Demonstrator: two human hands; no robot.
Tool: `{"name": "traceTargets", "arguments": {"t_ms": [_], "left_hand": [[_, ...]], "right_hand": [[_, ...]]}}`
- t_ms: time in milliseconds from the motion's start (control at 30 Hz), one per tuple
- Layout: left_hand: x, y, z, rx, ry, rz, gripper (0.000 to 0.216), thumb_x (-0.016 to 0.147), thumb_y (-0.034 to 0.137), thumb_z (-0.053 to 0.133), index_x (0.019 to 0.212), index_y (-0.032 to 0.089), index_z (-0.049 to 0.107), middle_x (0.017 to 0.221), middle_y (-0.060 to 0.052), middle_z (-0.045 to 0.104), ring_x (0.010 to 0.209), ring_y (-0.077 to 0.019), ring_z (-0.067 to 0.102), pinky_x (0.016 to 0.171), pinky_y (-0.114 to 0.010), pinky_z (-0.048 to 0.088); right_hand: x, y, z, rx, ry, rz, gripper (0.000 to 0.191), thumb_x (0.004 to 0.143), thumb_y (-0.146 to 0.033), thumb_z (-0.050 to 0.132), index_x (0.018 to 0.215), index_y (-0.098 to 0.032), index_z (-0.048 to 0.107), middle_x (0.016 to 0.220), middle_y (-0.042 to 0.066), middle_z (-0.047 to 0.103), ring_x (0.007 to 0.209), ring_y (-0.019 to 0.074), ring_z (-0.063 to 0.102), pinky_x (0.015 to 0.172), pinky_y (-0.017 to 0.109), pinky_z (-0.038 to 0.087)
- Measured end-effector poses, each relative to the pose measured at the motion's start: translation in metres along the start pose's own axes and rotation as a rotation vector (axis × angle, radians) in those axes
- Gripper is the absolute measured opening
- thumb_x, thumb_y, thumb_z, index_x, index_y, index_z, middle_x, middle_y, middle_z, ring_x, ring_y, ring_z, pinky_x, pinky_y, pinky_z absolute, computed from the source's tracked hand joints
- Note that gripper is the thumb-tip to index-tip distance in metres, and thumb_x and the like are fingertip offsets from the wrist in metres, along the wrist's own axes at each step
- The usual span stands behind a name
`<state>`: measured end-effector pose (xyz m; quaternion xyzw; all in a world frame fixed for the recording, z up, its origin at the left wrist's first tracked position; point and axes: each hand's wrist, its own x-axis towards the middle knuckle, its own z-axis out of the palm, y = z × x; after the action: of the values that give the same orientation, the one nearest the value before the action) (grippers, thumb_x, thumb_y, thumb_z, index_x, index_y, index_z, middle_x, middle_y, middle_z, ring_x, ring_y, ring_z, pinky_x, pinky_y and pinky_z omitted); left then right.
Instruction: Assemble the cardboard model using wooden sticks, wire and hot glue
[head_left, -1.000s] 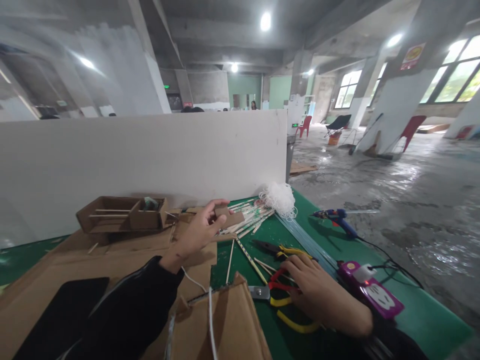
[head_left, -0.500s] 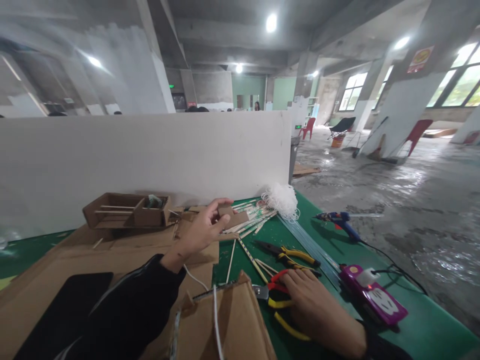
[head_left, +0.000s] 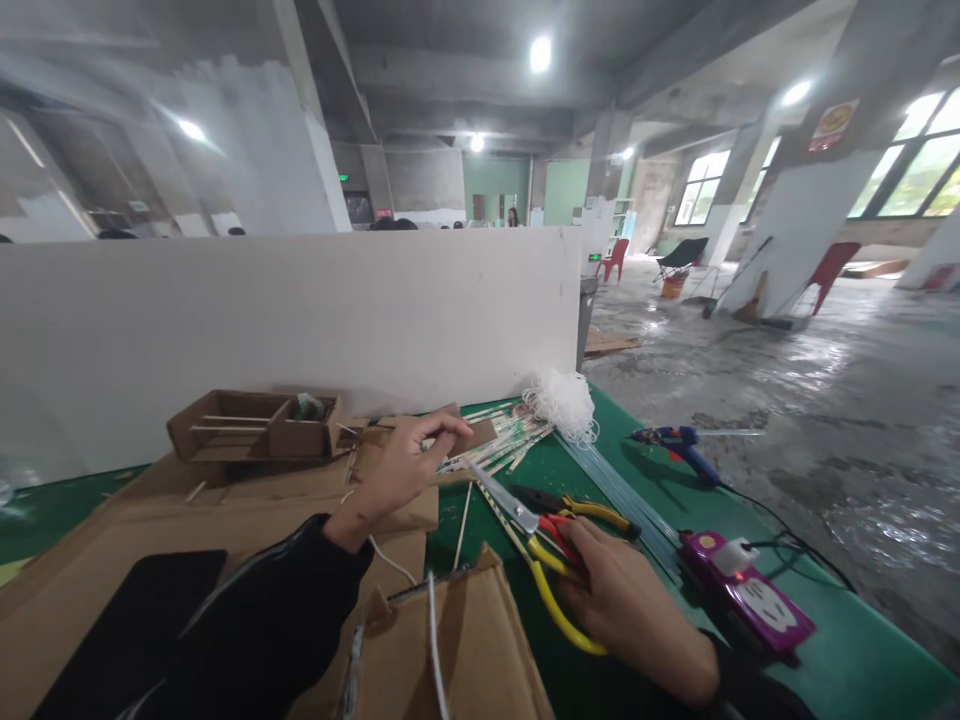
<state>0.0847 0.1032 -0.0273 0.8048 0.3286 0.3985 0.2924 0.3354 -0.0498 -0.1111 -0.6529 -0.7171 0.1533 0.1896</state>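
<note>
My right hand [head_left: 626,605] grips a pair of scissors [head_left: 517,512] with red and yellow handles, held above the green table. Their blades point up and left towards my left hand [head_left: 409,465]. That hand's thumb and forefinger are pinched at a small piece of cardboard [head_left: 450,411], mostly hidden behind the fingers. Beyond it, another cardboard scrap [head_left: 482,432] lies by a heap of thin wooden sticks [head_left: 517,440]. Pliers [head_left: 600,512] with yellow-and-black handles rest just past the scissors.
A cardboard box with compartments [head_left: 232,430] stands at back left, before a white panel [head_left: 300,320]. White string [head_left: 562,405], clear glue sticks [head_left: 622,490], a glue gun [head_left: 679,440] and a purple power strip [head_left: 750,595] lie rightward. A cardboard structure [head_left: 450,640] stands close in front.
My right hand has lifted the scissors off the table, and their blades now reach up towards my left hand. The left fingers have closed into a tighter pinch, with the cardboard piece turned.
</note>
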Motion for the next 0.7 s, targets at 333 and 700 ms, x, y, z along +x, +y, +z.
{"name": "traceTargets", "arguments": {"t_ms": [333, 700], "left_hand": [[0.002, -0.003, -0.002, 0.038, -0.038, -0.017, 0.026, 0.094, 0.032, 0.055, 0.097, 0.019, 0.078, 0.106, -0.008, 0.082, 0.102, -0.0283, 0.075, 0.095, -0.041, 0.056], [0.001, -0.009, -0.007, 0.007, -0.059, -0.008, 0.025, 0.094, 0.033, 0.057, 0.094, 0.019, 0.079, 0.102, -0.008, 0.081, 0.09, -0.0243, 0.072, 0.083, -0.035, 0.056]], "right_hand": [[-0.007, 0.009, 0.021, -0.115, -0.106, -0.051, 0.053, 0.071, -0.009, 0.056, 0.122, -0.016, 0.068, 0.124, 0.014, 0.074, 0.118, 0.0356, 0.065, 0.105, 0.051, 0.048], [-0.016, 0.003, -0.017, -0.004, -0.086, -0.105, 0.03, 0.093, -0.018, 0.065, 0.122, -0.022, 0.071, 0.117, 0.012, 0.074, 0.11, 0.0327, 0.071, 0.098, 0.048, 0.057]]}}
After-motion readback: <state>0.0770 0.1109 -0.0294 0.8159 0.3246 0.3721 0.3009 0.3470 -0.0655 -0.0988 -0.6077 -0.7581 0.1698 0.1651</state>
